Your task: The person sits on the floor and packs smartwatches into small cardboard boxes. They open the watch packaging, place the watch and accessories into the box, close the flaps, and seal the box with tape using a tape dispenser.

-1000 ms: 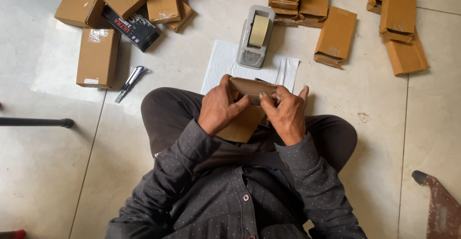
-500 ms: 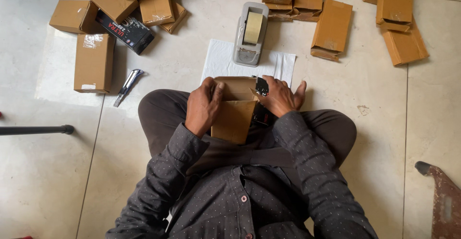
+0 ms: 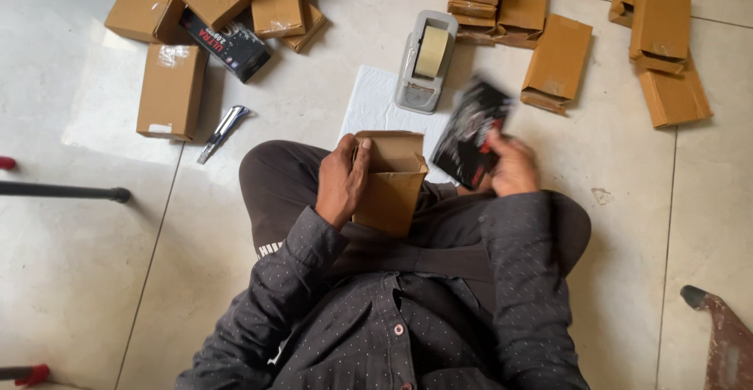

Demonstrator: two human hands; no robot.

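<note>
At the far left edge of the tiled floor I see a dark rod lying flat, with red tips above and below it at the frame's edge. Further right, a closed cardboard box lies flat, with a black printed box beside its upper right corner and more brown boxes stacked toward the top edge. A small metal cutter rests on the tile just beside the person's knee. Moving to the centre, my left hand is clamped on the left wall of an open cardboard box, thumb hooked over its rim; the box stands tilted on the lap, its flaps open toward the top of the view. Ahead of it a white sheet lies on the floor, and a grey tape dispenser with a tan roll stands on the sheet's far edge. Right of the open box, my right hand grips a black packet by its lower corner, fingers closed around it; the packet is blurred, held above the floor just beside the box's right wall, apart from it. Beyond, flattened and closed cardboard boxes lie scattered toward the top right corner. At the bottom right edge a reddish-brown curved piece shows; I cannot tell what it is.
</note>
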